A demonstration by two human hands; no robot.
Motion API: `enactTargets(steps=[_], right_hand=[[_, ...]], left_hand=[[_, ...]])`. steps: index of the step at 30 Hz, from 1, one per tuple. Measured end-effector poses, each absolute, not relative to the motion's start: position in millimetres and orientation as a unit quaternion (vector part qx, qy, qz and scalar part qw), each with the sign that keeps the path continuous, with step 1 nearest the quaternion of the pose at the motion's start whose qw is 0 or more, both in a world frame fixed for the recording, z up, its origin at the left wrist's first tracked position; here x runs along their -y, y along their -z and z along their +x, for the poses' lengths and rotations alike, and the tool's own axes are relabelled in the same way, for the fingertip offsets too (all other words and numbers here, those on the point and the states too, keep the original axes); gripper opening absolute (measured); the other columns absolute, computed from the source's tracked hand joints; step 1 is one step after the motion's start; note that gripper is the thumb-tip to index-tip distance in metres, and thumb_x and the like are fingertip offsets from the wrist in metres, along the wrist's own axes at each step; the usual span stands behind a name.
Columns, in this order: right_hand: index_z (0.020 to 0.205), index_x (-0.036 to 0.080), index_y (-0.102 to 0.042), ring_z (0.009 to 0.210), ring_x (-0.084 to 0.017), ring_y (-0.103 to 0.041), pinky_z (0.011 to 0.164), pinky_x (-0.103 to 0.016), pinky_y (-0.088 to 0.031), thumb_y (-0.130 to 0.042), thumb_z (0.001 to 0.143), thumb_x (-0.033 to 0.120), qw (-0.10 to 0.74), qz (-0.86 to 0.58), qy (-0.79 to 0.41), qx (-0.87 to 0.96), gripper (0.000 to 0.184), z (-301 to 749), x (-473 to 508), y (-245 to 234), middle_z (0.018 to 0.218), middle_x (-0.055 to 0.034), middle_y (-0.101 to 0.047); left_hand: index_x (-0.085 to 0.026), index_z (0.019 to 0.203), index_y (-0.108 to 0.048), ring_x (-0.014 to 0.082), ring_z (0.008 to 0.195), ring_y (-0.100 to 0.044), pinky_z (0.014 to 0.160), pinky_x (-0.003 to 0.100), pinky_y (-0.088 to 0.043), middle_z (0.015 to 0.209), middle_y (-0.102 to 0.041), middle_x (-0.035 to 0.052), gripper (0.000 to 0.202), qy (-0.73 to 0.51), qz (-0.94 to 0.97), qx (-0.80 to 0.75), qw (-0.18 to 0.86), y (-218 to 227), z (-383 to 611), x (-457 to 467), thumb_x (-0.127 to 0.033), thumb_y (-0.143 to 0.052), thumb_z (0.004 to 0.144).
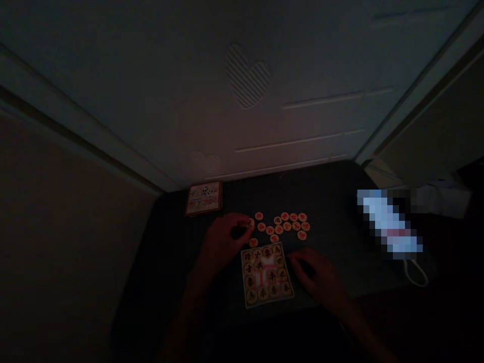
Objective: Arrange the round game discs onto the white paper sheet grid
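Observation:
In dim light, my left hand (229, 233) is closed in a pinch on a round xiangqi piece (251, 222), above the dark table. Several loose pieces with red characters, among them one piece (287, 226), lie to its right. Below them is a square tray (244, 287) holding rows of pieces with black characters, with a gap in its middle. My right hand (319, 275) rests at the tray's right edge, its fingers curled and the tips pressed together. Whether anything is between those fingertips cannot be made out.
A flat square box (204, 198) with printed characters lies at the table's back left. At the right is a blurred-out bright object (393, 227) with a white loop (416, 275) beneath it. A pale panel (181, 101) with heart reliefs rises behind the table (328, 196).

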State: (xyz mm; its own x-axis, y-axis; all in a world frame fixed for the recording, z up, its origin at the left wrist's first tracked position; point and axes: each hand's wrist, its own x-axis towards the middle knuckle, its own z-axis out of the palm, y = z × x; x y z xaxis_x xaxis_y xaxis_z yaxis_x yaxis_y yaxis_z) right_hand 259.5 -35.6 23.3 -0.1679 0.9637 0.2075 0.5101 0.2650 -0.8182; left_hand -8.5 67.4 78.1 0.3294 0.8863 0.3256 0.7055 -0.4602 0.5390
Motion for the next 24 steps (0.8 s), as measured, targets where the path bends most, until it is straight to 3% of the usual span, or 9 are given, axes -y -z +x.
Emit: enactTargets(steps=[6,18,24], right_hand=[[0.107,0.025,-0.071,0.089,-0.02,-0.071,0.08,-0.034,-0.057,-0.055,0.1,0.026,0.376,-0.521,-0.297,0.706,0.017,260.0,35.4,-21.9,0.097,-0.0046,-0.075],[0.106,0.025,-0.071,0.09,-0.02,-0.072,0.08,-0.033,-0.058,-0.055,0.1,0.027,0.375,-0.518,-0.295,0.71,0.018,260.2,35.2,-22.7,0.098,-0.0052,-0.075],[0.107,0.025,-0.071,0.089,-0.02,-0.072,0.08,-0.034,-0.059,-0.055,0.099,0.027,0.376,-0.52,-0.292,0.709,0.018,260.1,35.2,-22.4,0.098,-0.0048,-0.076]], left_hand=[[-0.024,0.111,-0.066,0.0139,0.079,-0.07,0.072,0.029,-0.061,0.108,-0.071,0.0026,0.026,-0.352,0.75,-0.509,0.234,-77.0,-7.4,-49.1,-0.024,-0.075,0.087],[-0.025,0.103,-0.074,0.0206,0.1,-0.072,0.085,0.037,-0.065,0.113,-0.073,0.0049,0.015,-0.353,0.754,-0.477,0.282,-80.0,5.5,-35.5,-0.025,-0.075,0.088],[-0.025,0.106,-0.074,0.0181,0.089,-0.074,0.08,0.035,-0.065,0.114,-0.075,0.005,0.018,-0.342,0.747,-0.489,0.293,-79.8,6.6,-31.6,-0.025,-0.072,0.089]])
